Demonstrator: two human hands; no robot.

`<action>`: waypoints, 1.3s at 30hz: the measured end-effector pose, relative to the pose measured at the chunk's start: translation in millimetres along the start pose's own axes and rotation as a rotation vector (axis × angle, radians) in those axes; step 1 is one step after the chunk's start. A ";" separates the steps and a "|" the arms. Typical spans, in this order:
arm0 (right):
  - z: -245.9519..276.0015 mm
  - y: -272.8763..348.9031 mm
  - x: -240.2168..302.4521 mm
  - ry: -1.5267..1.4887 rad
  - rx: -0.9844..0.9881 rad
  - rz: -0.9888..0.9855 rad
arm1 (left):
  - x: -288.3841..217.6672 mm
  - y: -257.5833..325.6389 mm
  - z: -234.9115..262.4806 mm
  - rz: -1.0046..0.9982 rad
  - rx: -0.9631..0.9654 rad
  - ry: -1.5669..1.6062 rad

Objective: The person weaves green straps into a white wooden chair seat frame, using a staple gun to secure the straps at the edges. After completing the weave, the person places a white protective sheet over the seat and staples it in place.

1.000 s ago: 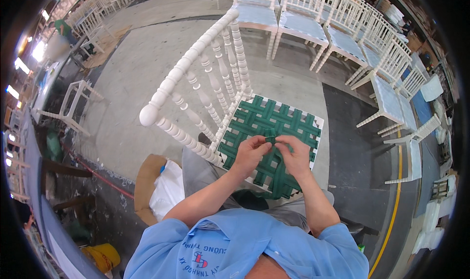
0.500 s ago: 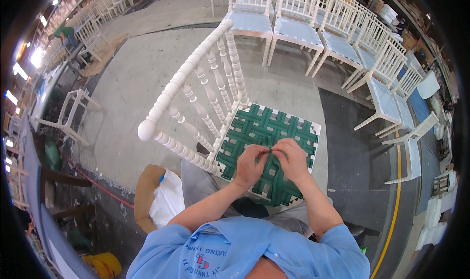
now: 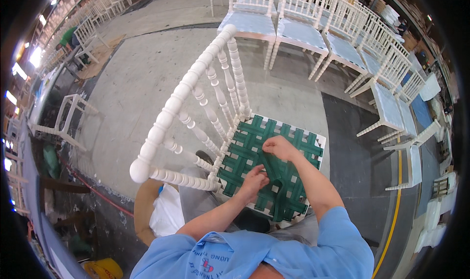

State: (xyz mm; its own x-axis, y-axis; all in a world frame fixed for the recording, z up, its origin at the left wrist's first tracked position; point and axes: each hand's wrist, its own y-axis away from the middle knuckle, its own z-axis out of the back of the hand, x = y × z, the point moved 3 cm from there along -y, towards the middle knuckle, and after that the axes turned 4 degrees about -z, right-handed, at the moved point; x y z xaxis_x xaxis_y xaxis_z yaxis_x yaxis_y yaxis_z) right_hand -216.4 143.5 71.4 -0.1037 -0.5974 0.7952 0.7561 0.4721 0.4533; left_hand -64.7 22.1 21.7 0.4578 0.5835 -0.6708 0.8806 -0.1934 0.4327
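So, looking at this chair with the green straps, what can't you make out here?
All in the head view:
Right hand: its exact grip on the loose green strap, hidden by its own fingers.
White chair: its underside, hidden by the woven seat.
Yellow object: its lower part, cut off by the bottom edge.
Person in green, upper left: what their hands do, too small.

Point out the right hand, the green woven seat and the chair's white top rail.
Right hand (image 3: 279, 147), head view: back of the hand.
Green woven seat (image 3: 242, 152), head view: left part.
White top rail (image 3: 183, 90), head view: its middle.
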 end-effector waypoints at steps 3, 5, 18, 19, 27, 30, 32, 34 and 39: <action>0.7 -59.8 -7.4 0.077 -0.113 0.049 | -20.2 -36.5 38.1 -0.341 -0.334 -0.562; 12.5 -88.4 -8.9 0.167 -0.249 0.149 | -44.7 -60.1 34.6 -0.521 -0.386 -0.726; -3.9 -166.3 -14.8 0.370 -0.554 0.035 | -70.2 -138.0 39.8 -0.651 -0.486 -1.573; -6.6 -167.2 -14.3 0.358 -0.537 0.020 | -68.0 -139.5 41.3 -0.596 -0.494 -1.564; 34.7 -151.1 -33.0 -0.106 -0.496 -0.032 | -67.8 -152.0 11.3 -0.506 -0.451 -1.703; 22.5 -104.5 -31.9 -0.552 -0.425 -0.087 | -66.6 -145.0 42.0 -0.437 -0.521 -1.710; 38.9 -36.8 -50.6 -0.599 -0.539 -0.036 | -66.1 -145.3 49.2 -0.403 -0.537 -1.702; 68.4 62.8 -107.3 -0.628 -0.773 -0.084 | -65.8 -155.0 30.9 -0.450 -0.506 -1.724; 64.7 368.2 -197.2 -0.542 -1.355 -0.468 | -65.5 -157.7 32.9 -0.653 -0.516 -1.875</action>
State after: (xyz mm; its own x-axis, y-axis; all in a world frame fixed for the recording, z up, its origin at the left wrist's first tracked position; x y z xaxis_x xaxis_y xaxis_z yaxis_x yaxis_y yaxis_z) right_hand 40.6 477.1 107.5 -0.4815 -0.0767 0.8731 0.5606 -0.7927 0.2395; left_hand -229.6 -11.6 -22.5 -0.0081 -0.9578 -0.2874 0.9765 0.0543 -0.2085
